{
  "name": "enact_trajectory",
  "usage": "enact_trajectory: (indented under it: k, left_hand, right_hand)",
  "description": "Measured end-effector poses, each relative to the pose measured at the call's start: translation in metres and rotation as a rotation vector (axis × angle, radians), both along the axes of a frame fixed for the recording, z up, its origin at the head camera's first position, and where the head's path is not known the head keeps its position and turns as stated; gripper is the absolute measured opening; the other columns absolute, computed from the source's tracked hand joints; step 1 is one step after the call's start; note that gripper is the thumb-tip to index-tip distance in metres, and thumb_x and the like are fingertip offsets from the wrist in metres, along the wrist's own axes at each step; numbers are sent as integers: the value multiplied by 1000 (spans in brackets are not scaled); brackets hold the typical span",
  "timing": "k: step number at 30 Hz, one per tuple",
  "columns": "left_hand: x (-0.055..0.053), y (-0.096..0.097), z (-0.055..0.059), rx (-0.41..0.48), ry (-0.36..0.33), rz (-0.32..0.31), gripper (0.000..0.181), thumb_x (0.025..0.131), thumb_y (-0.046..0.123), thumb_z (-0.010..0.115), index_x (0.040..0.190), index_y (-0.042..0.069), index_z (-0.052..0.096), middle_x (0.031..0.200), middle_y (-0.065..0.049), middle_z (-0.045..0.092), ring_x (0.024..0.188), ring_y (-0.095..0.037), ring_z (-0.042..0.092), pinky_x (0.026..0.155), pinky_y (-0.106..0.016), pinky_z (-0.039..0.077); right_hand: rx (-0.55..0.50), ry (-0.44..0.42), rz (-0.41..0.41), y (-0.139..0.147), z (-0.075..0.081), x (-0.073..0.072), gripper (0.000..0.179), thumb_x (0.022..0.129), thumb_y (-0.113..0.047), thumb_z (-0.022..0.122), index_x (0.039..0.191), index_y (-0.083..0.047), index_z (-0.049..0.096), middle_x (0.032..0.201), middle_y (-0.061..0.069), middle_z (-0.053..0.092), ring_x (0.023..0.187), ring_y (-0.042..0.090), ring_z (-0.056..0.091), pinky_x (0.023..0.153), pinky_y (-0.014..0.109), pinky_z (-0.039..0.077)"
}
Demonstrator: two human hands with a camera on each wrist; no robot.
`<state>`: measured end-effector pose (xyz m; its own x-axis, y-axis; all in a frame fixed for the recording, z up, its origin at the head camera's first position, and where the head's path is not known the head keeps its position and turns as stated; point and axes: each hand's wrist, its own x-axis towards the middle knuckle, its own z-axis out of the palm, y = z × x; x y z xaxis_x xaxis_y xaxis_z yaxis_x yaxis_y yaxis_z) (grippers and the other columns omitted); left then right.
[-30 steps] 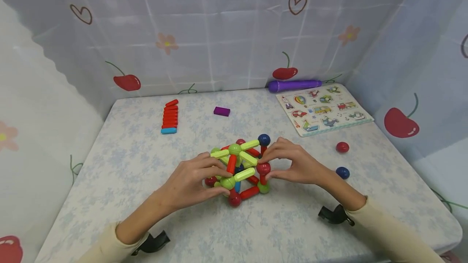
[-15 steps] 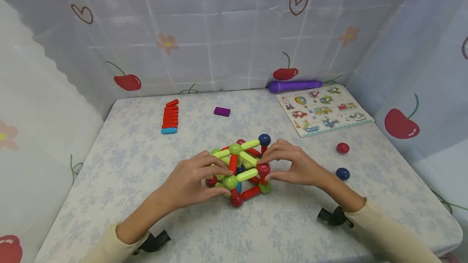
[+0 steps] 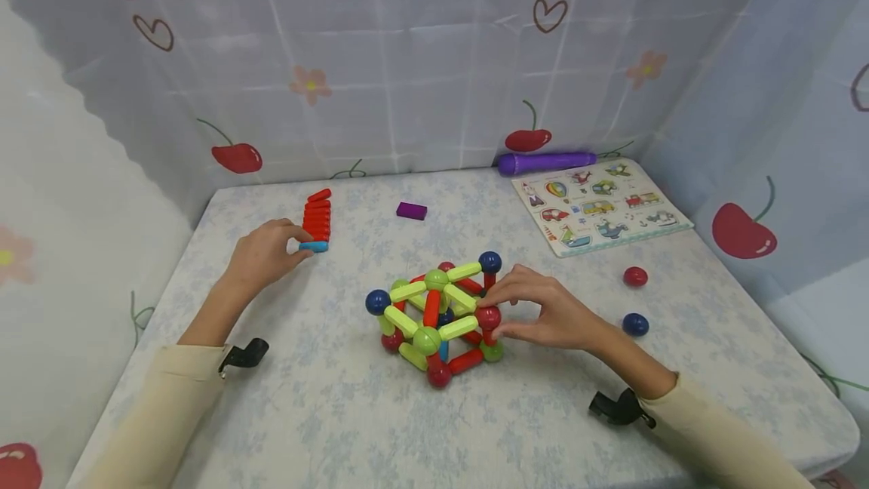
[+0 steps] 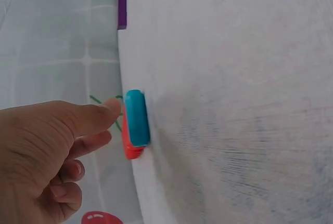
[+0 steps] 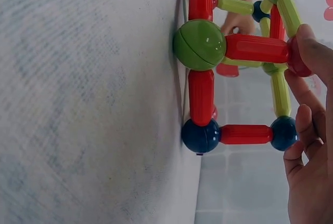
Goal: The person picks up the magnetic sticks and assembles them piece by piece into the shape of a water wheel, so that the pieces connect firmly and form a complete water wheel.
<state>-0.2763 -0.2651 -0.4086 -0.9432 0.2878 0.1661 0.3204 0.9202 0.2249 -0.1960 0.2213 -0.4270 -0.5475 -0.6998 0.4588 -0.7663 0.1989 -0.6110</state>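
A frame of magnetic rods and balls (image 3: 431, 312) in green, red and blue stands on the table. My right hand (image 3: 553, 312) pinches a red ball (image 3: 489, 317) at the frame's right corner between thumb and index finger; the right wrist view shows this ball (image 5: 298, 57) partly hidden by the fingers. At the table's left, my left hand (image 3: 265, 251) has thumb and index finger at either side of a light blue magnetic rod (image 3: 315, 246), around its left end. In the left wrist view, the thumb lies beside that rod (image 4: 137, 117); the other fingers curl loosely.
Several red rods (image 3: 317, 219) lie in a row behind the blue one. A purple block (image 3: 411, 210) lies at the back. A picture puzzle board (image 3: 604, 206) and a purple stick-shaped object (image 3: 546, 163) are back right. Loose red (image 3: 635, 276) and blue balls (image 3: 635, 324) lie right.
My left hand has let go of the frame and moved left and away to the light blue rod, uncovering the frame's blue ball. The right hand stays on the red ball.
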Motion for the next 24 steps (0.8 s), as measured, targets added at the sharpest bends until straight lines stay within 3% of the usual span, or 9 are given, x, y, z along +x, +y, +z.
enact_trajectory:
  k: [5,13,19,24]
  left_hand:
    - [-12,-8,-19,-43,5,21,28,93,17,86,117,4,81,112,-17,74,97,-35,70,67,-48,62]
    - [-20,-10,-30,-25,-36,40,27,94,16,85,116,1,78,112,-16,75,98,-35,71,76,-54,61]
    - [-18,-6,-34,-27,-63,-45,30,97,16,83,122,2,76,116,-15,75,102,-34,71,83,-54,61]
    - [-12,11,-25,18,-6,-131,31,96,15,83,125,6,77,120,-15,74,110,-35,71,90,-56,61]
  right_hand:
    - [7,-19,-16,1,-2,2,48,84,-11,94,129,-17,79,124,-8,78,113,12,65,93,31,51]
    - [-17,-30,-23,0,-6,3,48,85,-7,93,129,-16,78,123,-7,78,113,13,65,94,29,52]
    - [-32,-26,-38,0,-9,5,49,85,-7,92,131,-16,78,122,-7,78,108,16,65,85,33,52]
    - [-25,-46,-51,2,-8,8,48,88,-10,91,133,-16,77,123,-7,78,104,26,65,78,42,52]
